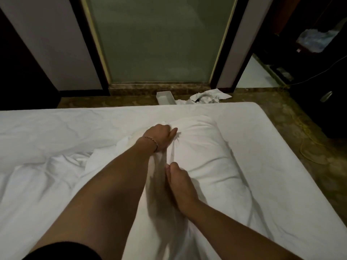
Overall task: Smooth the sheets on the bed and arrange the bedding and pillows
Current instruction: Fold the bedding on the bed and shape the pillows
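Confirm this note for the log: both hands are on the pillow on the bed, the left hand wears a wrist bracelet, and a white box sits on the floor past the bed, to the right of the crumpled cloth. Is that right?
One detail is wrong. In the head view the white box sits to the left of the crumpled cloth, not the right. The rest stands: the left hand, with the bracelet, and the right hand are on the pillow on the bed.

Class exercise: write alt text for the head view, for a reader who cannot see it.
Two bare hands work a white pillow on a bed: the left hand grips its bunched cover, the right hand pinches a fold nearer. A white box lies on the floor beyond.
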{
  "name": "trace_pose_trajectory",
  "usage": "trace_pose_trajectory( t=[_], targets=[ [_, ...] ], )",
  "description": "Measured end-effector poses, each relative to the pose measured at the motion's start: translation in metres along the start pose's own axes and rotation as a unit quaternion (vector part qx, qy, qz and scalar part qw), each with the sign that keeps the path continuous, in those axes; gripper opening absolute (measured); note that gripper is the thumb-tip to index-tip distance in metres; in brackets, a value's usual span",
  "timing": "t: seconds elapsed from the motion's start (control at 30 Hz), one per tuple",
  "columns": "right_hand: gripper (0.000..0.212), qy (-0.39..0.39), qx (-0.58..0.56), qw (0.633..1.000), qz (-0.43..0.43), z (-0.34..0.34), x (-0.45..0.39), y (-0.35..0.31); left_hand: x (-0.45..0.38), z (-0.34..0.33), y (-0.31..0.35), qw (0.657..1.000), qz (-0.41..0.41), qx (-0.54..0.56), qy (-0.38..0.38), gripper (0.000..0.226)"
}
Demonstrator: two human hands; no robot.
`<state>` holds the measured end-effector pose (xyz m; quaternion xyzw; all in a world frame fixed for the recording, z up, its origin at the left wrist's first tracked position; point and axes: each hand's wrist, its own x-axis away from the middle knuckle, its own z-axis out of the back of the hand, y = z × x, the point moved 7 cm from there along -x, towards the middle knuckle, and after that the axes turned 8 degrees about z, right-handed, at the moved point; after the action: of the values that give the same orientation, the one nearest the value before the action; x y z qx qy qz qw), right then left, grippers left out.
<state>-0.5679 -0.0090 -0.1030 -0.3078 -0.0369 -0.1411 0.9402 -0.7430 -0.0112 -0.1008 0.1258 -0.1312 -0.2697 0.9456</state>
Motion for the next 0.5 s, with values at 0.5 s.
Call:
trace_pose_trajectory(
  t=[0.5],
  targets=[
    [0.03, -0.101, 0.119, 0.988, 0.017, -0.07, 0.047, -0.069, 0.116, -0.001, -0.126, 0.99, 0.113, 0.079, -0.022, 0.028]
  ],
)
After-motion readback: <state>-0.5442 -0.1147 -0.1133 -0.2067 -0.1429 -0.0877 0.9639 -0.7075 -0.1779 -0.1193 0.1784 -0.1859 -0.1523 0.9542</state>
